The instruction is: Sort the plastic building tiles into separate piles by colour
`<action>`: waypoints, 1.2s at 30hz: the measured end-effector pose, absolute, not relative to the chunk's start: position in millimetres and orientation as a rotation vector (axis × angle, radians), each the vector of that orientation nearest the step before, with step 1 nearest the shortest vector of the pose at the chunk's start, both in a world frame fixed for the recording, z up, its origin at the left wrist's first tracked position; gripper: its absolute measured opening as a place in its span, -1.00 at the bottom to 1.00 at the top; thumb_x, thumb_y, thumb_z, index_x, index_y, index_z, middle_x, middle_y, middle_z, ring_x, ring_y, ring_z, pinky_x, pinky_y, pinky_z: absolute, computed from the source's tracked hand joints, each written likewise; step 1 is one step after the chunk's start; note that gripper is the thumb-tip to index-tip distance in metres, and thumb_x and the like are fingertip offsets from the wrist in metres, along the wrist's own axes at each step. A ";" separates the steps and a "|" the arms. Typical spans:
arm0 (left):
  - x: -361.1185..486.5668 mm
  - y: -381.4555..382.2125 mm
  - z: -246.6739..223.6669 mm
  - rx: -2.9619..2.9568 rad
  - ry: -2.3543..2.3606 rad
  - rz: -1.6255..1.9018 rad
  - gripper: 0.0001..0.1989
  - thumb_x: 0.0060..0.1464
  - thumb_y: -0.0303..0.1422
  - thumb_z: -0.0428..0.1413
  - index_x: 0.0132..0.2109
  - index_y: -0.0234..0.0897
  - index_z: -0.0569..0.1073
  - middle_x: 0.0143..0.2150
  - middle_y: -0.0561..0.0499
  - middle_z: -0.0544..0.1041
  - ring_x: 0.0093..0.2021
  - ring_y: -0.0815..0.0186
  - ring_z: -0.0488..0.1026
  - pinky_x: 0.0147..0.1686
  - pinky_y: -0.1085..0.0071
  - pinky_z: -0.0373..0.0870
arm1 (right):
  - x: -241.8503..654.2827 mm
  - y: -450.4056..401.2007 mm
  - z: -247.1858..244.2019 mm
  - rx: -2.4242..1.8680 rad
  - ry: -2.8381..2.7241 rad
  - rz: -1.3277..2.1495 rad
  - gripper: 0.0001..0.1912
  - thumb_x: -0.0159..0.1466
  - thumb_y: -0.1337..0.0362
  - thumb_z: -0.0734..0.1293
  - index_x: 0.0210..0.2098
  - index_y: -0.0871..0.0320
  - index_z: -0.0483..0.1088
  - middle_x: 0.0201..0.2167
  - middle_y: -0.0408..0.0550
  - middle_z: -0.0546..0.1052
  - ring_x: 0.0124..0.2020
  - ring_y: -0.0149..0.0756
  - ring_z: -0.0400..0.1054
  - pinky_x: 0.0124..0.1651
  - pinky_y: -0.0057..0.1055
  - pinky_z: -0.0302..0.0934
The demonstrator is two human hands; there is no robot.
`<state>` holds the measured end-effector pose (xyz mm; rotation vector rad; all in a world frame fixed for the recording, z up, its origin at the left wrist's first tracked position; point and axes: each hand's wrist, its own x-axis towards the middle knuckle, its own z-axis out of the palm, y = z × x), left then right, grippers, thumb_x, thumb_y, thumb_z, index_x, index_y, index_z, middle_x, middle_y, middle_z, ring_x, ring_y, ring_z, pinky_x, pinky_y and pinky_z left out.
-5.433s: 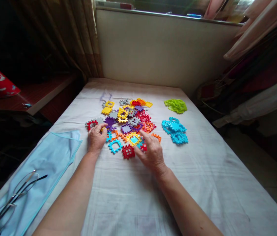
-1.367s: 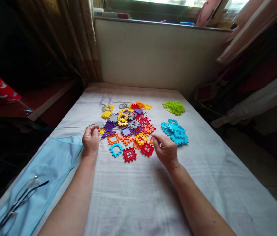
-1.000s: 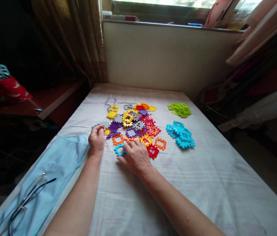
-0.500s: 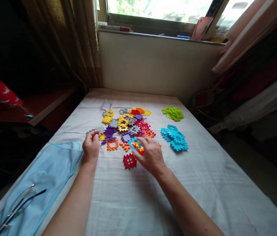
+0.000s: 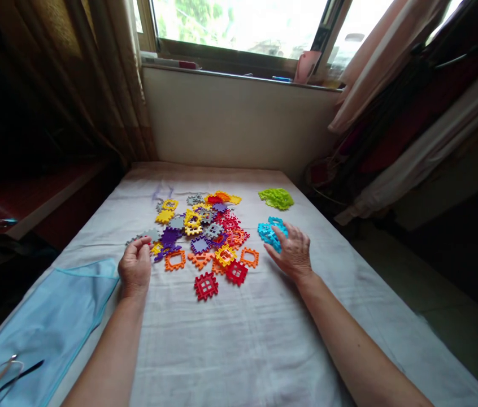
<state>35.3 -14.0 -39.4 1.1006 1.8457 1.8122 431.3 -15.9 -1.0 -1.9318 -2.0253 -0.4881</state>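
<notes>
The right hand (image 5: 293, 252) was at the blue pieces (image 5: 266, 232) towards the worktop's (image 5: 230, 350) right edge, its grip spread open. Beside the mixed pieces (image 5: 213, 230), the left hand (image 5: 134, 265) was curled; I couldn't tell whether its grip held anything. Green pieces (image 5: 276, 198) lay near the far right corner.

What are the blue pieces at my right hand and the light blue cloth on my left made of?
Blue pieces: probably moulded plastic, fairly smooth, judging by solid, even colour and crisp toothed edges. Light blue cloth: seemingly thin, soft fabric, mostly matte, judging by its creases; fibre unclear.
</notes>
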 end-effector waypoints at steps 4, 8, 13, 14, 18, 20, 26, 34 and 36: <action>36.6 -14.7 -36.0 1.003 1.816 1.808 -0.71 -0.04 -0.22 0.08 -0.19 -0.23 0.55 -0.32 0.01 0.58 -0.33 0.30 0.53 -0.33 0.39 0.47 | 420.7 1.7 1.8 -1.753 -2.348 -0.448 -0.53 0.32 -0.01 0.26 0.18 -0.06 0.42 0.36 0.12 0.23 0.35 0.10 0.02 0.31 0.11 -0.26; 39.3 -16.5 -31.7 0.983 1.815 1.801 -0.71 -0.05 -0.22 0.10 -0.20 -0.22 0.56 -0.33 0.01 0.57 -0.33 0.30 0.52 -0.31 0.40 0.48 | 420.9 18.8 6.7 -1.852 -2.412 -0.320 -0.59 0.38 0.02 0.19 0.10 -0.05 0.48 0.28 0.11 0.36 0.30 0.16 0.10 0.25 0.24 -0.21; 40.8 -17.9 -28.8 0.994 1.848 1.776 -0.69 -0.05 -0.20 0.09 -0.19 -0.23 0.56 -0.32 0.01 0.56 -0.28 0.27 0.53 -0.21 0.33 0.51 | 439.7 32.6 6.1 -1.975 -2.326 -0.292 -0.59 0.41 0.07 0.13 0.07 -0.02 0.48 0.24 0.08 0.41 0.29 0.08 0.11 0.19 0.11 -0.05; 41.0 -18.1 -28.1 0.994 1.857 1.767 -0.68 -0.05 -0.20 0.09 -0.18 -0.24 0.55 -0.32 0.01 0.56 -0.27 0.26 0.53 -0.19 0.32 0.51 | 445.3 35.6 5.3 -2.004 -2.310 -0.291 -0.59 0.40 0.06 0.13 0.07 -0.02 0.49 0.23 0.07 0.42 0.28 0.07 0.13 0.17 0.08 -0.03; 42.6 -18.5 -25.2 0.988 1.872 1.737 -0.64 -0.07 -0.16 0.08 -0.17 -0.26 0.55 -0.30 0.01 0.56 -0.26 0.26 0.54 -0.17 0.28 0.52 | 468.8 49.6 1.6 -2.083 -2.258 -0.314 -0.58 0.39 0.02 0.13 0.06 -0.02 0.48 0.20 0.04 0.45 0.22 0.03 0.19 0.11 0.00 0.03; 42.9 -18.9 -24.6 0.993 1.884 1.724 -0.63 -0.08 -0.15 0.09 -0.17 -0.26 0.54 -0.30 0.00 0.57 -0.26 0.26 0.54 -0.17 0.28 0.53 | 479.1 56.5 -0.4 -2.086 -2.258 -0.328 -0.58 0.39 0.02 0.12 0.06 -0.02 0.48 0.19 0.01 0.45 0.20 0.02 0.20 0.11 -0.01 0.04; 39.0 -20.2 -29.4 1.003 1.886 1.704 -0.63 -0.08 -0.14 0.12 -0.16 -0.25 0.55 -0.29 0.01 0.57 -0.26 0.28 0.54 -0.17 0.31 0.52 | 498.8 70.5 -4.2 -2.054 -2.286 -0.344 -0.59 0.38 0.05 0.14 0.05 -0.01 0.50 0.19 0.01 0.46 0.21 0.00 0.21 0.13 -0.04 0.04; 38.8 -20.1 -29.9 0.997 1.904 1.689 -0.62 -0.08 -0.14 0.13 -0.15 -0.23 0.57 -0.27 0.02 0.59 -0.23 0.27 0.56 -0.14 0.32 0.52 | 508.8 74.8 -7.6 -1.965 -2.315 -0.338 -0.56 0.36 0.05 0.17 0.09 0.03 0.48 0.19 0.04 0.47 0.23 0.02 0.21 0.19 0.01 0.01; 39.9 -21.2 -28.2 0.991 1.900 1.691 -0.63 -0.08 -0.14 0.12 -0.16 -0.24 0.57 -0.26 0.01 0.59 -0.23 0.26 0.56 -0.15 0.32 0.52 | 509.4 78.1 -6.7 -1.974 -2.276 -0.332 -0.54 0.35 0.05 0.17 0.14 0.04 0.44 0.21 0.06 0.45 0.24 0.04 0.21 0.22 0.06 -0.04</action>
